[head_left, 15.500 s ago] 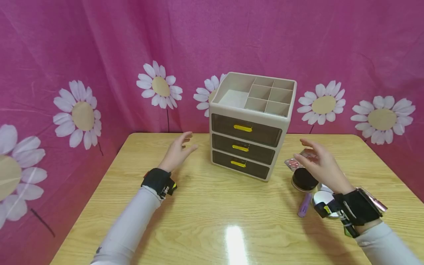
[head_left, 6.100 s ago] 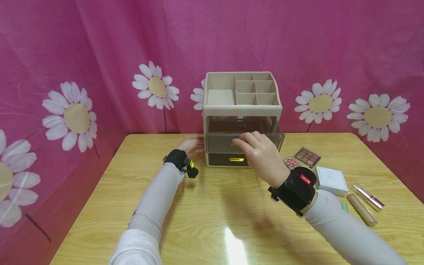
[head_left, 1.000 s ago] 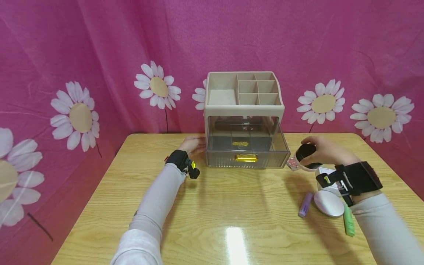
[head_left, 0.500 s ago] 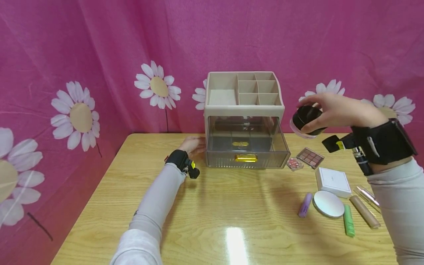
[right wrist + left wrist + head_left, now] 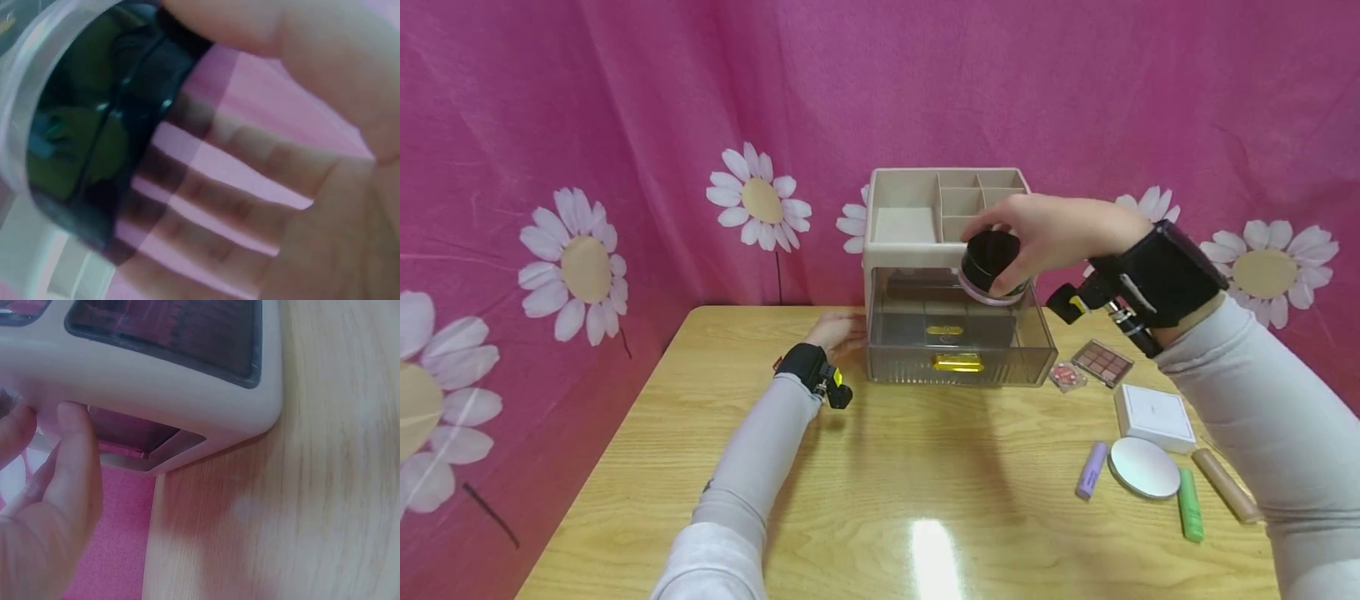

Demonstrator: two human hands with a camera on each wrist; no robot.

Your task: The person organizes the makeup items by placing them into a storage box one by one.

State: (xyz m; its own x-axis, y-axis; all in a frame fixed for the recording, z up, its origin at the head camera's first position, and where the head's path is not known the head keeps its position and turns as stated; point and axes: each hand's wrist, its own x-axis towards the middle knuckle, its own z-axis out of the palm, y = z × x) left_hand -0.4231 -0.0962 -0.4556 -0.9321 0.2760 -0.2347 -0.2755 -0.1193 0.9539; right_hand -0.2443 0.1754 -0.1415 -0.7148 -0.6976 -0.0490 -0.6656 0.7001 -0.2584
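My right hand [image 5: 1048, 233] grips a round jar with a black lid [image 5: 988, 258] and a clear pinkish base, thumb on one side and fingers on the other. It hangs over the pulled-out top drawer [image 5: 1000, 367] of a beige organizer [image 5: 955, 255], and in the right wrist view the black lid [image 5: 106, 119] fills the upper left. My left hand [image 5: 837, 332] touches the organizer's left side. In the left wrist view its fingertips [image 5: 74, 415] press on the beige frame [image 5: 144, 375], close to an opening in it.
On the table's right lie an eyeshadow palette [image 5: 1102, 362], a small compact with red pans [image 5: 1067, 377], a white box [image 5: 1153, 417], a round white case [image 5: 1144, 468], a purple tube [image 5: 1092, 471], a green tube [image 5: 1190, 504] and a brown tube [image 5: 1225, 485]. A pink flowered curtain [image 5: 820, 100] hangs behind.
My right hand has lifted the black-lidded jar off the table and carried it left, over the open drawer. The left hand has stayed at the organizer's side.
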